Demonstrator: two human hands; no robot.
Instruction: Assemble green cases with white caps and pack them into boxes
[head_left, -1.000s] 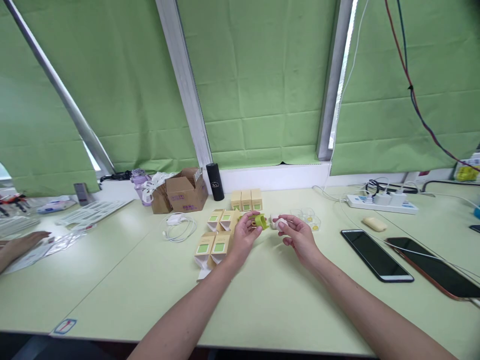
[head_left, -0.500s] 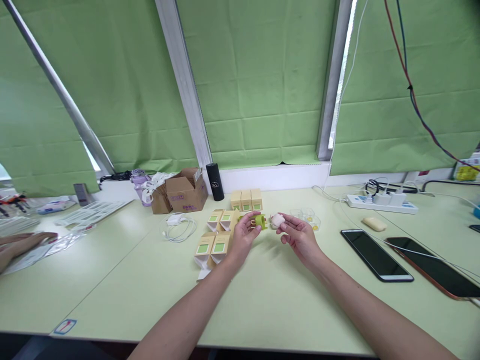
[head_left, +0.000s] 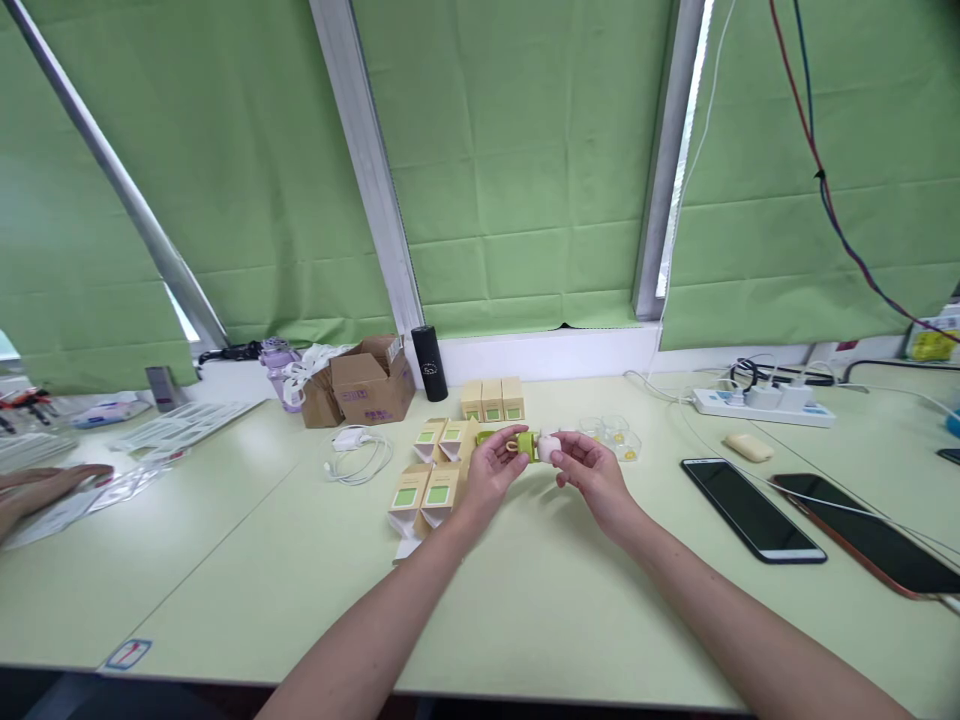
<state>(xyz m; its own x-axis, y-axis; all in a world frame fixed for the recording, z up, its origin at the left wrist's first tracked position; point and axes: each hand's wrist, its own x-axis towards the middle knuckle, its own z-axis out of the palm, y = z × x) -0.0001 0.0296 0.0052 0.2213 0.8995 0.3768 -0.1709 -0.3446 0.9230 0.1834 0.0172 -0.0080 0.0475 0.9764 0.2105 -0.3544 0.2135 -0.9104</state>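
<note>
The green piece [head_left: 527, 448] is sitting in your left hand's [head_left: 489, 470] gripping fingers, just beside the white piece [head_left: 548, 448] your right hand [head_left: 600, 482] is pinching; a clear tray [head_left: 634, 442] beyond is holding seemingly yellow bits [head_left: 619, 437].

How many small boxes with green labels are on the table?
7 in view: three back boxes in a row beyond the left hand, two middle boxes side by side, and two front boxes nearest the person. The hand may hide others.
</note>
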